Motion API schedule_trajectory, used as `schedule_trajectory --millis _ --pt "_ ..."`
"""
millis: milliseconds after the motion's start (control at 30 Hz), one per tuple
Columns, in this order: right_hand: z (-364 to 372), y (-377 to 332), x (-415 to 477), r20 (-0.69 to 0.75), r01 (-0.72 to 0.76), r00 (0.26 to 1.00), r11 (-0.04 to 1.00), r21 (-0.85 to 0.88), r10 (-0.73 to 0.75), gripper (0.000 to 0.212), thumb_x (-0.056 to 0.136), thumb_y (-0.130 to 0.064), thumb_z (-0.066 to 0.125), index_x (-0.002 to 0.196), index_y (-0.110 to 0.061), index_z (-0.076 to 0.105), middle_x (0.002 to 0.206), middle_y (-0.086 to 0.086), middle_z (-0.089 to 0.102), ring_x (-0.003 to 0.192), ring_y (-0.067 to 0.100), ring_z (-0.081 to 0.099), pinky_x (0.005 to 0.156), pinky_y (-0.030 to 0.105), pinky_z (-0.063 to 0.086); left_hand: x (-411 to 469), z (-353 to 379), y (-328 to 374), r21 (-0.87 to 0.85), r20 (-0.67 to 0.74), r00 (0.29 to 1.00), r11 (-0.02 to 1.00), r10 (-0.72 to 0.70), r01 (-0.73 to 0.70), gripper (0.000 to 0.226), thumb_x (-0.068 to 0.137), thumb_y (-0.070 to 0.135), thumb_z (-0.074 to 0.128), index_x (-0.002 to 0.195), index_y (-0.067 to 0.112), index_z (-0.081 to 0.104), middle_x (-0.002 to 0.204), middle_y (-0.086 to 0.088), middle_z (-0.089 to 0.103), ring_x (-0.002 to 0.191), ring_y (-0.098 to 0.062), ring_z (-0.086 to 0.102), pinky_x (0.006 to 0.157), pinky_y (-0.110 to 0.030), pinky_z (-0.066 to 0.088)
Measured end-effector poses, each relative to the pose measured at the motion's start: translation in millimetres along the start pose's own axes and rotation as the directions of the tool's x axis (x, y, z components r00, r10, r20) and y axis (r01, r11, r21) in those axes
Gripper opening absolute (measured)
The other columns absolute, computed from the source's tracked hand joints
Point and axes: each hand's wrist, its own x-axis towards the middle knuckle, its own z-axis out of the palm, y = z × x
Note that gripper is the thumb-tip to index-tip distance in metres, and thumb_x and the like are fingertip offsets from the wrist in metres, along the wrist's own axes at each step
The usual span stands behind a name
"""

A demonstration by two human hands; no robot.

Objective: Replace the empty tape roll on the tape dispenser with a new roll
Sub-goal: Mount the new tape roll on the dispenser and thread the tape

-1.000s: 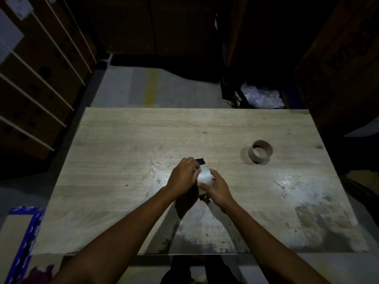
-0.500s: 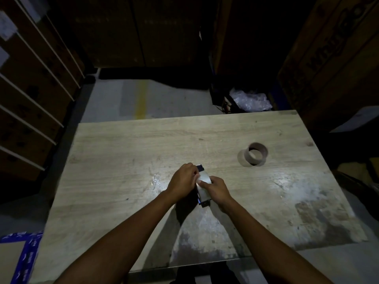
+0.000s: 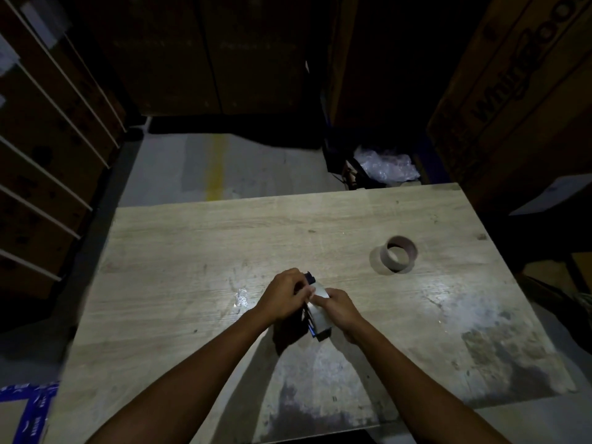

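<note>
Dim storeroom, worn wooden table [image 3: 198, 257]; roll change in progress.
Left hand [image 3: 282, 298] closed on tape dispenser [image 3: 317, 318] mid-table; right hand [image 3: 341, 310] pinching new roll against it; empty core [image 3: 400, 254] lying well apart; risk: roll slipping off hub if seated crooked.

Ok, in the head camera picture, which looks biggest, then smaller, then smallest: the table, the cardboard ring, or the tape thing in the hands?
1. Wooden table: by far the largest.
2. Tape dispenser, held by the left hand and right hand: partly hidden, and nearer the camera.
3. Empty cardboard tape core: looks close in size to the dispenser, so that order is unsure.
</note>
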Motion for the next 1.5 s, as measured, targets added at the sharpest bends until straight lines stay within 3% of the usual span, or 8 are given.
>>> schedule_trajectory --millis 300,433,567,733,900,1033,1167,1500 --pt "-0.4 -21.0 20.7 -0.005 -0.109 0.994 0.991 -0.082 0.109 0.024 0.061 -0.038 0.069 0.061 -0.016 0.058 0.063 0.003 0.057 0.061 0.020 0.053 0.061 0.033 0.036 5.8 -1.3 -4.1 -0.129 -0.015 0.985 0.977 -0.174 0.171 0.012 0.081 0.012 0.069 0.073 0.020 0.069 0.080 0.007 0.065 0.080 -0.012 0.064 0.078 -0.031 0.052" --pt "-2.7 -23.1 25.3 -0.036 -0.112 0.994 0.963 -0.243 0.107 0.047 0.059 -0.052 0.070 0.080 -0.011 0.063 0.079 0.005 0.063 0.068 0.020 0.059 0.059 0.028 0.039 4.3 0.5 -1.8 -0.127 -0.042 0.976 0.970 -0.212 0.205 0.013 0.082 0.012 0.069 0.073 0.021 0.070 0.078 0.010 0.064 0.079 -0.012 0.064 0.079 -0.033 0.054" --pt "-10.7 -25.6 25.6 -0.052 0.116 0.982 0.796 -0.595 -0.181 0.059 0.073 -0.054 0.072 0.120 -0.024 0.056 0.110 0.003 0.050 0.100 0.025 0.059 0.069 0.029 0.044 1.5 4.8 -0.4 -0.139 -0.068 0.967 0.962 -0.245 0.234 0.012 0.080 0.012 0.069 0.072 0.021 0.070 0.078 0.009 0.065 0.080 -0.013 0.065 0.079 -0.034 0.053" --pt "-22.8 -44.5 34.3 0.283 0.451 0.887 0.554 -0.699 -0.365 0.018 0.086 -0.026 0.066 0.094 -0.016 0.079 0.095 0.008 0.070 0.088 0.024 0.066 0.073 0.036 0.053 -2.4 9.2 1.9 -0.198 -0.121 0.939 0.935 -0.321 0.294 0.014 0.080 0.013 0.070 0.070 0.022 0.070 0.078 0.003 0.070 0.078 -0.012 0.067 0.076 -0.031 0.054" --pt "-32.4 -60.2 45.1 0.456 0.563 0.825 0.419 -0.712 -0.334 0.016 0.086 -0.018 0.065 0.079 -0.006 0.074 0.082 0.010 0.071 0.077 0.024 0.065 0.070 0.038 0.050 -17.2 20.9 8.5 -0.512 -0.254 0.761 0.751 -0.597 0.417 0.011 0.088 0.011 0.067 0.079 0.007 0.071 0.080 -0.005 0.072 0.071 -0.010 0.067 0.061 -0.014 0.050" --pt "-31.6 -57.3 53.5 0.520 0.612 0.789 0.350 -0.709 -0.328 0.020 0.092 -0.022 0.058 0.085 -0.006 0.067 0.089 0.011 0.067 0.082 0.026 0.061 0.072 0.040 0.048 -28.3 42.1 0.5 -0.615 -0.179 0.588 0.556 -0.789 0.559 0.030 0.088 0.031 0.065 0.065 0.013 0.062 0.068 -0.002 0.064 0.073 -0.024 0.062 0.071 -0.034 0.048" --pt "-30.5 -49.5 59.1 0.528 0.618 0.783 0.305 -0.725 -0.330 0.021 0.097 -0.028 0.052 0.092 -0.011 0.062 0.091 0.009 0.068 0.081 0.027 0.061 0.070 0.039 0.048 -35.3 59.1 10.0 -0.736 -0.067 0.627 0.462 -0.776 0.494 0.057 0.075 0.071 0.060 0.079 0.016 0.070 0.082 -0.004 0.073 0.080 -0.022 0.069 0.076 -0.037 0.052" --pt "-30.8 -48.6 72.4 0.550 0.635 0.769 0.288 -0.717 -0.327 0.020 0.098 -0.023 0.050 0.092 -0.008 0.062 0.091 0.012 0.068 0.080 0.029 0.061 0.067 0.037 0.045 -38.5 64.4 29.2 -0.739 -0.057 0.704 0.504 -0.708 0.447 0.047 0.069 0.041 0.084 0.104 0.013 0.068 0.088 -0.004 0.071 0.083 -0.018 0.070 0.075 -0.035 0.056"
